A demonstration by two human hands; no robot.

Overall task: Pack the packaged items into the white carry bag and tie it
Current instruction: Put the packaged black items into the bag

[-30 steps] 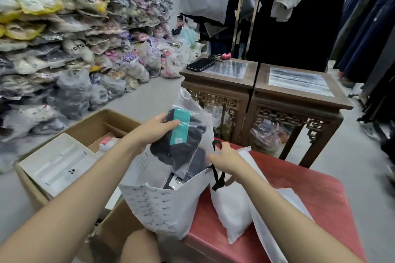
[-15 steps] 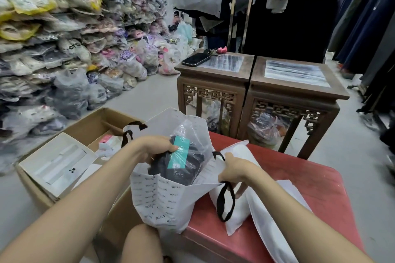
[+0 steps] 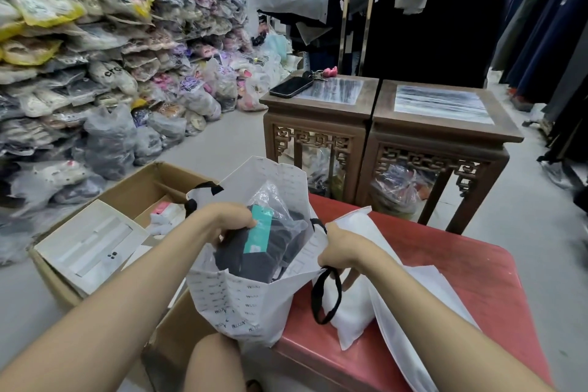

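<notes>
A white carry bag [image 3: 241, 299] with small printed words and black handles stands open at the left edge of a red table [image 3: 445, 267]. Inside its mouth sits a clear plastic packet [image 3: 264, 248] of dark clothing with a teal label. My left hand [image 3: 227, 221] grips the top of that packet, partly inside the bag. My right hand [image 3: 342, 253] holds the bag's right rim, and a black handle loop [image 3: 324, 296] hangs below it. Flat white bags [image 3: 353, 302] lie on the table under my right arm.
An open cardboard box [image 3: 127, 200] with a white flat carton sits on the floor at left. Stacks of bagged goods fill the left wall. Two carved wooden stands [image 3: 385, 127] are behind the table, with a phone [image 3: 291, 86] and keys on one. Clothes hang at the back right.
My left hand has lowered the packet from above the bag down into its mouth. The bag's far side now stands up higher, and my right hand keeps the rim.
</notes>
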